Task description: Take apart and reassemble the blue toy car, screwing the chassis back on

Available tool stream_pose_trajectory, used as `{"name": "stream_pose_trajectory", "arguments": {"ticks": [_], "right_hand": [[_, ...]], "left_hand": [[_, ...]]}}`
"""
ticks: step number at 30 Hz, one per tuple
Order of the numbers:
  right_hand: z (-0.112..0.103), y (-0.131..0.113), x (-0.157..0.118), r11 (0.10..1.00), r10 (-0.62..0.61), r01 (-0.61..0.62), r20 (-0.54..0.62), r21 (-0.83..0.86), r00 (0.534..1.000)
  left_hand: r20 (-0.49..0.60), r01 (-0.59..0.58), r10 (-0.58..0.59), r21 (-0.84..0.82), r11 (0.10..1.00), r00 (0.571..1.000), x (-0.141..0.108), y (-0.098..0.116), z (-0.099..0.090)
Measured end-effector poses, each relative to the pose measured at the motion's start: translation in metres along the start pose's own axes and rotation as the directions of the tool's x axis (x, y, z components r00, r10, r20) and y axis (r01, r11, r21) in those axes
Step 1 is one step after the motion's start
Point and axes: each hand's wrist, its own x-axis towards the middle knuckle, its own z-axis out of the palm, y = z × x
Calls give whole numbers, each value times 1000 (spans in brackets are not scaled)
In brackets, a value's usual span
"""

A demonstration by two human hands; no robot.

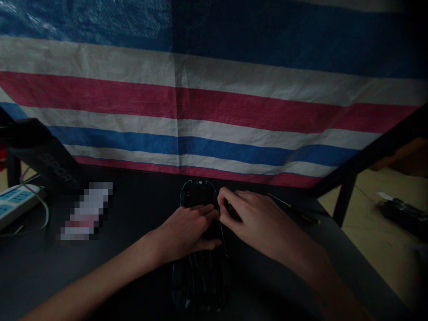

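Observation:
A black toy car (pixel 202 283) with thin bluish edges lies lengthwise on the dark table (pixel 133 267), its far end pointing at the striped sheet. Across its middle lies my left hand (pixel 190 229), fingers bent over the body and thumb stretched along the near side, gripping it. My right hand (pixel 245 211) is closed in a pinch at the car's right side, close to the left fingertips. Something dark shows between those fingers, too dim to name. Part of the car is hidden under both hands.
A screwdriver (pixel 302 214) lies to the right. On the left are a white power strip (pixel 20 200) with a cable, a blurred-out flat item (pixel 88 209), and a dark cylinder marked SPORT (pixel 56 162). A striped sheet (pixel 214 102) hangs behind the table.

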Motion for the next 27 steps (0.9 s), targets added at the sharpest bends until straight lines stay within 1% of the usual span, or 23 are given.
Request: {"name": "stream_pose_trajectory", "arguments": {"ticks": [2,3,6,8,12,14,17,19,20,23,27], "right_hand": [[1,1,-1,997,31,-32,-12,-68,999],[2,2,-2,997,29,-29,-5,-72,1000],[1,5,-6,999,-44,43,32,33,999],[-3,5,-8,991,-82,78,35,108,996],[-9,1,-9,982,-94,89,23,168,995],[-8,-1,-9,988,-88,88,-6,125,996],[-2,0,-8,999,-16,14,-50,-33,999],[1,4,-7,996,14,-18,-45,-89,999],[2,6,-6,997,-1,-2,-31,-77,1000],[0,9,-5,996,-79,79,1,36,997],[-5,11,-6,987,-113,114,-18,114,993]], "left_hand": [[-6,-2,3,18,1000,1000,0,-1,1],[-5,-8,8,21,1000,1000,0,-1,1],[3,-18,18,4,1000,1000,1,0,-1],[6,-19,19,-13,1000,1000,1,1,-3],[28,-13,13,-20,1000,1000,1,2,-4],[36,-10,10,-8,1000,999,1,2,-4],[40,-11,10,25,1000,999,1,1,-2],[49,-15,12,53,998,999,2,1,-2],[51,-17,13,66,998,999,2,2,-2],[46,-23,18,102,995,999,1,4,-2],[37,-29,24,150,988,999,0,5,-2]]}}
